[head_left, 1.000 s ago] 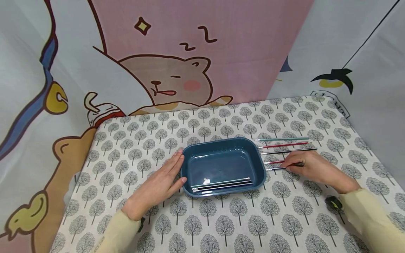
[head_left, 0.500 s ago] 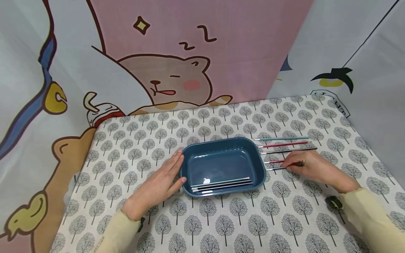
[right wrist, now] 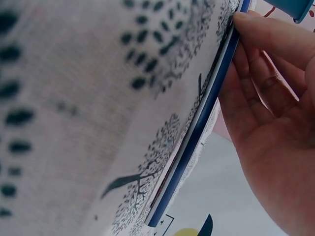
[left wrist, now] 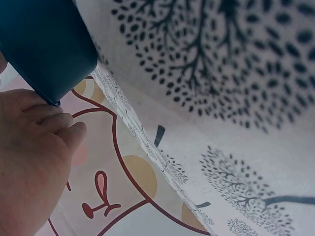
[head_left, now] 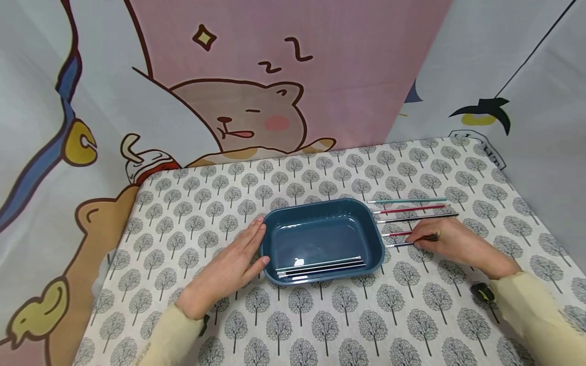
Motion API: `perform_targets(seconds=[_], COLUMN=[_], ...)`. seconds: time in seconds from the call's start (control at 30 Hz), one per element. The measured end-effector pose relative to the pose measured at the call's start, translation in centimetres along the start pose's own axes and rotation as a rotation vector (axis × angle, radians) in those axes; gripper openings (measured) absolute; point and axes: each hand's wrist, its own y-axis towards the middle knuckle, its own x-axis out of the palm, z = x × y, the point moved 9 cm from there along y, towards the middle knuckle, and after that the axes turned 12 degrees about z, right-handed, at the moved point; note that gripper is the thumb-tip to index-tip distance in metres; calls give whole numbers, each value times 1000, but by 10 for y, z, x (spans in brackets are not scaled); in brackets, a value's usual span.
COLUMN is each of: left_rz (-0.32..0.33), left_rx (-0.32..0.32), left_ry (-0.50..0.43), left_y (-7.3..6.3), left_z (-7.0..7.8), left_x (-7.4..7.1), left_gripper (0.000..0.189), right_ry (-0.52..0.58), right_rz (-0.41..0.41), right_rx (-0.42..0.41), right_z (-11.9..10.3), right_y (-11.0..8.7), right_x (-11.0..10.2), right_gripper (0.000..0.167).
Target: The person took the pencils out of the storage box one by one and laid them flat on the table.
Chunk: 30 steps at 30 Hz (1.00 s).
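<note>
My left hand (head_left: 226, 267) rests with extended fingers against the left end of a dark blue plastic tray (head_left: 316, 236); its fingertips lie at the rim in the left wrist view. Several pencils (head_left: 320, 266), one green and others dark, lie along the tray's near side. Right of the tray, my right hand (head_left: 446, 241) pinches a dark blue pencil (right wrist: 197, 125) between thumb and fingers, low over the cloth. A red pencil (head_left: 397, 234) runs just beyond it, partly hidden by the hand.
Farther back on the right lie a green pencil (head_left: 407, 201), another red pencil (head_left: 409, 209) and a black pencil (head_left: 421, 218), roughly parallel. A tree-print cloth (head_left: 320, 315) covers the table. Cartoon-printed curtains (head_left: 357, 76) stand behind and at the sides.
</note>
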Motion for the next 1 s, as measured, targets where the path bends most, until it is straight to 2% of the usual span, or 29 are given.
perform_targets(seconds=[0.27, 0.43, 0.57, 0.73, 0.87, 0.97, 1.0], left_rz=[-5, -4, -1, 1, 5, 5, 3], left_rx=[1, -2, 1, 6, 6, 9, 9], left_ry=[6, 7, 6, 4, -2, -1, -1], left_y=[0, 0, 0, 0, -1, -1, -1], left_z=[0, 0, 0, 0, 0, 0, 0], left_x=[1, 0, 0, 0, -1, 0, 0], left_gripper=[73, 73, 73, 73, 73, 73, 74], right_ry=[-22, -18, -3, -64, -68, -26, -17], right_rz=[-8, -16, 18, 71, 65, 84, 98], right_rx=[12, 83, 97, 87, 177, 249, 251], right_z=[0, 0, -6, -15, -15, -17, -19], right_y=[-1, 0, 4, 9, 10, 10, 11], right_x=[-2, -9, -21, -39, -48, -51, -52], right_gripper=[37, 33, 29, 26, 26, 27, 27])
